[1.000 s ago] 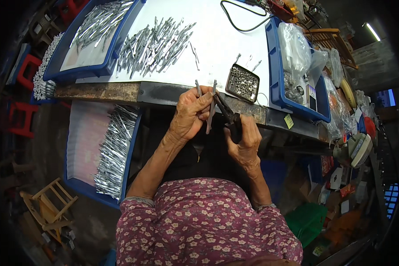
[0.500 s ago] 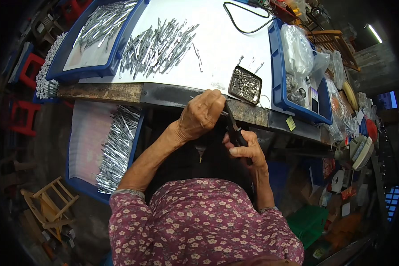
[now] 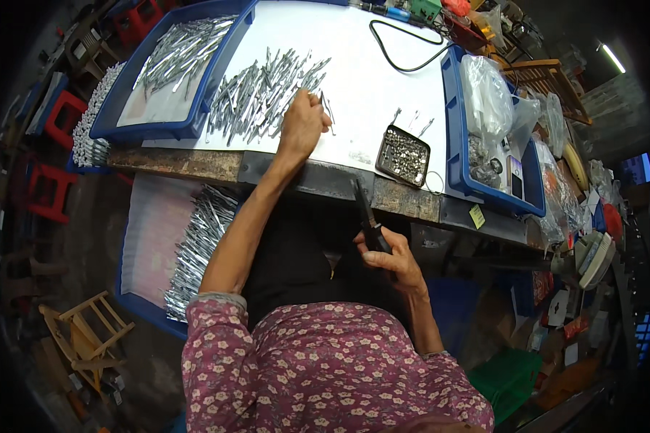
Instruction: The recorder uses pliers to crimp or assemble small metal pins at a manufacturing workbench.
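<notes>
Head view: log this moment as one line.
left hand: at right side of metal strip pile, grip unclear | right hand: holding dark pliers | small dark tray: metal bits inside, on white work surface

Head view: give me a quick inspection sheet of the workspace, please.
Surface: white work surface, smudged near the dark tray.
Job's things: metal strips heaped loosely; small metal pieces in the dark tray; pliers in hand.
Clutter: plastic bags in the right-hand blue tray.
Hands: left hand at the heap's right side, grip unclear; right hand holds the pliers.
Cables: black cable loops across the far side.
Surroundings: red stools at left.
</notes>
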